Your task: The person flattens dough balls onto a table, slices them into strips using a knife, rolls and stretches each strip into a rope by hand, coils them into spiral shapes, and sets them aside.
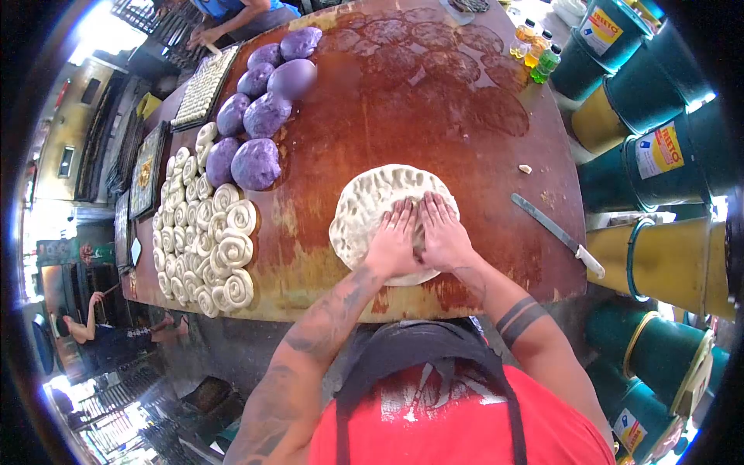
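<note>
Dough disc (pixel 380 203) sits near the front edge of the wooden table (pixel 434 132), its near part hidden under both hands, so that rim can't be seen. Left hand (pixel 394 242) and right hand (pixel 443 236) lie flat & open, palms down, fingers spread, side by side and touching, pressing on the disc; nothing gripped. Disc surface is pale, soft-looking, dimpled w/ finger grooves; outline roughly round, a bit lumpy on the left.

Tabletop is reddish-brown, glossy/oily, w/ faint round marks toward the far end. Purple dough balls (pixel 260 116) are smooth, domed lumps, clustered left of centre; one at the far end is blurred. Coiled dough spirals (pixel 209 232) are packed tight along the left edge, pale and rope-like. Knife (pixel 556 234) w/ flat metal blade & white handle lies to the right of the disc, apart from it. Small bottles (pixel 535 48) at far right are too small to read. Green/yellow buckets (pixel 659 155) are cut off by the lens edge. Another person (pixel 240 15) at the far end is mostly out of frame.
</note>
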A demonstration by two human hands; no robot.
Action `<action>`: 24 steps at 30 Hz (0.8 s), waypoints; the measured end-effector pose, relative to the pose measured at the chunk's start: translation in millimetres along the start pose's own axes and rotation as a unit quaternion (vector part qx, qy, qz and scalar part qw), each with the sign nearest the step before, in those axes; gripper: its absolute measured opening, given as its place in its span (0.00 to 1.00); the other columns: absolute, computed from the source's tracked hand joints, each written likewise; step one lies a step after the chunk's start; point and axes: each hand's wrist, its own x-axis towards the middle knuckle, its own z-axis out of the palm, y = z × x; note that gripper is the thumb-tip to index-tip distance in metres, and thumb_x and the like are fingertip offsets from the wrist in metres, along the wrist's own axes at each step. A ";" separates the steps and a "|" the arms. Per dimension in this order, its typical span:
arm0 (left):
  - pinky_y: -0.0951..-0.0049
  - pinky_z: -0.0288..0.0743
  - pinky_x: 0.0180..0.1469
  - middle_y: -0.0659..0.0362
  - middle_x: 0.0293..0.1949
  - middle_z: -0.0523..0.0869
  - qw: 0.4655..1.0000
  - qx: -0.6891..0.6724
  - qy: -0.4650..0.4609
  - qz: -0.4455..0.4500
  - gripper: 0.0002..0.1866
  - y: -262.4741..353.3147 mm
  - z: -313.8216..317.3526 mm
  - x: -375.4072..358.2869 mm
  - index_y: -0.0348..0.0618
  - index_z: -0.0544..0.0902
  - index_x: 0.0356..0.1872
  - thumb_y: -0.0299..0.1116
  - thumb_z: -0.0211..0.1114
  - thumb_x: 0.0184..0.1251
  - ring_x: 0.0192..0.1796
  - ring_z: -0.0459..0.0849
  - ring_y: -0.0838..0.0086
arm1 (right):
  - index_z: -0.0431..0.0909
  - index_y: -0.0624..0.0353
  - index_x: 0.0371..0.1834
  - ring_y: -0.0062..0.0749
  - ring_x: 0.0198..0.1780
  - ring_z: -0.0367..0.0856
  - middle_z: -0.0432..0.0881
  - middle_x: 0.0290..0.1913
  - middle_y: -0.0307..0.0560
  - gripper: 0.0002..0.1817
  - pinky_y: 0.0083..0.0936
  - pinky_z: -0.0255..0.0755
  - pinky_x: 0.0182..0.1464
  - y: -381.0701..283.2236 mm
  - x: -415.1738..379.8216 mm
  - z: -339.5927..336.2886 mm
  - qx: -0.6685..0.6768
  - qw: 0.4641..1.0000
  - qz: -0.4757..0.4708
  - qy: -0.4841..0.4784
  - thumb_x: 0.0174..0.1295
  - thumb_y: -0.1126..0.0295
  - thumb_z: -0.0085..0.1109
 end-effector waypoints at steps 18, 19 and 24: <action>0.51 0.52 0.86 0.40 0.85 0.54 0.995 -0.018 -0.028 -0.095 0.57 -61.0 -27.5 41.7 0.32 0.54 0.84 0.59 0.69 0.63 0.87 0.50 0.51 | 0.63 0.68 0.81 0.54 0.85 0.56 0.61 0.82 0.67 0.39 0.43 0.49 0.87 -8.8 93.2 -28.2 0.034 0.999 -0.001 -0.014 0.68 0.59 0.49; 0.50 0.54 0.85 0.40 0.86 0.51 0.997 0.008 0.016 -0.076 0.58 -62.7 -19.4 30.1 0.32 0.53 0.84 0.60 0.67 0.63 0.88 0.48 0.51 | 0.59 0.69 0.83 0.51 0.88 0.48 0.54 0.86 0.65 0.42 0.41 0.42 0.88 -11.6 79.0 -16.2 0.003 0.999 -0.039 0.031 0.67 0.58 0.51; 0.51 0.54 0.85 0.42 0.86 0.50 0.985 -0.055 -0.105 -0.122 0.57 -82.9 -21.2 72.2 0.34 0.52 0.85 0.60 0.67 0.64 0.87 0.51 0.49 | 0.56 0.69 0.84 0.52 0.89 0.45 0.51 0.87 0.64 0.42 0.40 0.44 0.88 -17.1 122.5 -56.2 -0.058 0.979 -0.025 -0.195 0.70 0.57 0.48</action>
